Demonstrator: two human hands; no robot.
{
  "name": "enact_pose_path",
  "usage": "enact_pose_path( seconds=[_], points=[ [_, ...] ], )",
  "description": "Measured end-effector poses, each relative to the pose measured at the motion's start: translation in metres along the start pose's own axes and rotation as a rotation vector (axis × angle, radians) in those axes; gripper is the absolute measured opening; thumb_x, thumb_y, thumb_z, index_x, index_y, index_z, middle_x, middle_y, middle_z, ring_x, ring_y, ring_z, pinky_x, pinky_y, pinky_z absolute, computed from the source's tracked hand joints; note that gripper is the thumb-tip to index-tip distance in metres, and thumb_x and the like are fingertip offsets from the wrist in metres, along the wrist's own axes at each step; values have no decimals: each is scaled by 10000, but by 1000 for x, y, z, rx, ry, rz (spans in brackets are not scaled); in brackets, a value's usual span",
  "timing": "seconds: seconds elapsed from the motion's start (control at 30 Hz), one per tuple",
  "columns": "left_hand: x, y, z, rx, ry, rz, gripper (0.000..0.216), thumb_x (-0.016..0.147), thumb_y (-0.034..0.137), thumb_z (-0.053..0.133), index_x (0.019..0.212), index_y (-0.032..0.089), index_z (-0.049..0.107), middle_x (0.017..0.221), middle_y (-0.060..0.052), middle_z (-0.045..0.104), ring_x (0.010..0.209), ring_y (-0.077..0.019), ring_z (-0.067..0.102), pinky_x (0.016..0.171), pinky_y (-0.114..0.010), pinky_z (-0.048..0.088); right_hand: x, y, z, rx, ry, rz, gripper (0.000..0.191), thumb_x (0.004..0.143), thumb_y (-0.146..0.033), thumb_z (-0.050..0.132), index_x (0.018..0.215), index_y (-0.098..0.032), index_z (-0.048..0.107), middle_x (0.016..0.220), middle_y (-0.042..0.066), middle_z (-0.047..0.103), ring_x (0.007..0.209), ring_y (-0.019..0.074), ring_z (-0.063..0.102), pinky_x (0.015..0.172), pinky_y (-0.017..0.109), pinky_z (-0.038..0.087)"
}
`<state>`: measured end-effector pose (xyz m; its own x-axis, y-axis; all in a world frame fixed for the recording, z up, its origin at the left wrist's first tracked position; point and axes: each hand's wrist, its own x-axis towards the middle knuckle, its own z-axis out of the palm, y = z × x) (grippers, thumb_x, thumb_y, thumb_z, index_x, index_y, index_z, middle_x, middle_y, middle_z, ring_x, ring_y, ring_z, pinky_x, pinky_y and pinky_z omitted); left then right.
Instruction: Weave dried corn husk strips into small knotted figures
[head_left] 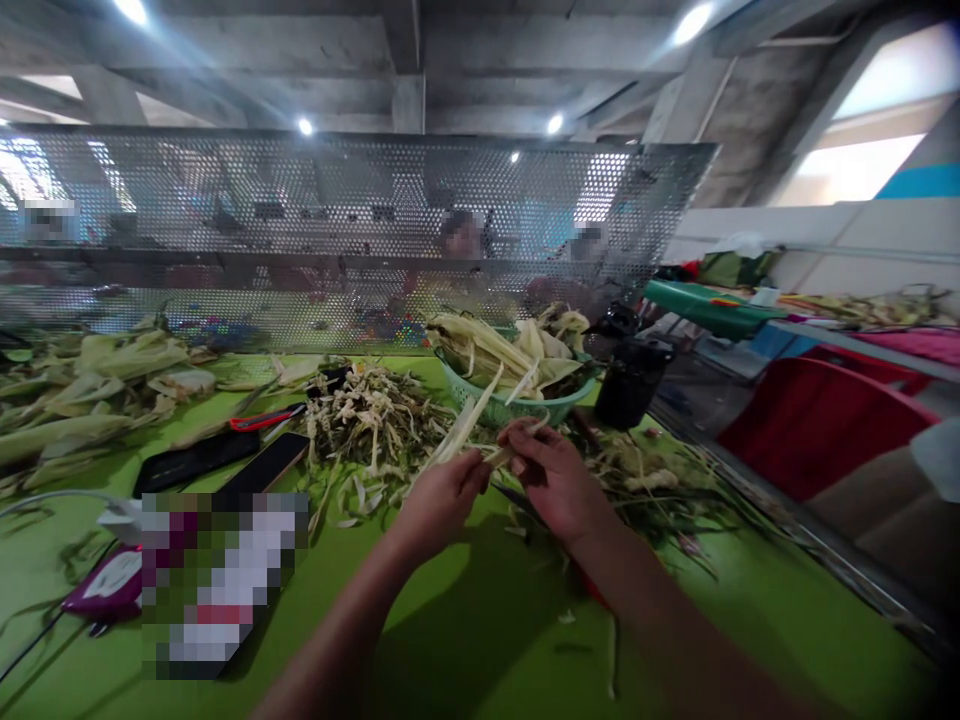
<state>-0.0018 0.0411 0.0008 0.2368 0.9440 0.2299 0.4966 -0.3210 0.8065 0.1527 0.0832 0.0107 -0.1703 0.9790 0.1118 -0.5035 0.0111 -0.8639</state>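
Pale corn husk strips (466, 420) stick up from my left hand (442, 500), whose thumb and fingers are closed around them. My right hand (553, 478) is closed in a pinch on the other end of a husk strip, close beside the left. Both hands are above the green table (450, 640). Just behind them stands a light green basket (517, 408) filled with dried corn husks (487, 350). A heap of small knotted husk pieces (375, 410) lies left of the basket. Partly hidden under my right forearm is a red-handled tool (592, 588).
More husks (97, 370) are piled at the far left. Nearby lie a red cutter (262, 418), a dark phone (262, 470) and a purple power strip (105, 588). A black container (634, 385) and scraps (645, 470) are at right. A perforated metal screen (300, 230) borders the back.
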Motion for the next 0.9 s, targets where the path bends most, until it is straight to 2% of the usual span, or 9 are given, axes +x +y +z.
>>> enact_pose_path(
  seconds=[0.27,0.4,0.53,0.63,0.7,0.8,0.87,0.9],
  points=[
    [-2,0,-9,25,-79,-34,304,907,398,338,710,198,455,614,31,436,585,-115,396,557,-237,264,5,-27,-10,57,136,-97,210,511,-197,841,640,-178,676,593,-27,632,457,41,481,381,141,371],
    [-5,12,-11,19,-98,26,301,908,394,339,705,200,446,622,30,434,601,-117,405,560,-235,266,1,-41,-18,18,177,-156,211,522,-195,835,660,-177,676,581,-25,639,420,38,482,344,141,345],
    [-14,23,-15,74,-65,68,301,910,395,347,705,200,450,627,28,449,601,-119,405,561,-243,259,-3,-62,-27,114,262,-248,206,543,-133,814,660,-165,647,561,-38,634,435,39,514,351,128,337],
    [-27,16,-22,48,-6,-3,303,899,406,374,695,195,452,615,27,441,580,-116,380,541,-243,245,-16,-90,-39,185,338,-328,189,560,-74,775,600,-158,611,523,-61,605,430,18,499,354,115,320],
    [-37,6,-27,-62,53,-85,323,891,428,388,684,190,454,600,29,415,563,-110,364,519,-232,238,-36,-112,-50,192,364,-430,197,568,-69,768,567,-162,594,489,-77,574,402,-5,456,360,112,307],
    [-54,-8,-34,-367,131,-181,349,869,474,430,683,180,458,591,41,364,523,-87,323,477,-208,211,-78,-135,-67,-23,212,-505,175,615,-183,794,585,-186,622,515,-65,574,333,-27,328,375,181,278],
    [-66,-11,-37,-574,165,-225,338,846,487,477,706,179,468,587,50,350,486,-71,288,448,-200,186,-106,-140,-76,-213,44,-460,332,697,-403,751,483,-208,588,391,-47,474,311,1,322,395,252,259],
    [-71,-11,-37,-648,177,-226,328,839,482,498,717,179,475,584,53,353,473,-65,278,439,-199,185,-118,-138,-79,-318,-51,-430,462,744,-548,657,433,-214,578,337,-17,431,321,39,370,401,279,269]
  ],
)
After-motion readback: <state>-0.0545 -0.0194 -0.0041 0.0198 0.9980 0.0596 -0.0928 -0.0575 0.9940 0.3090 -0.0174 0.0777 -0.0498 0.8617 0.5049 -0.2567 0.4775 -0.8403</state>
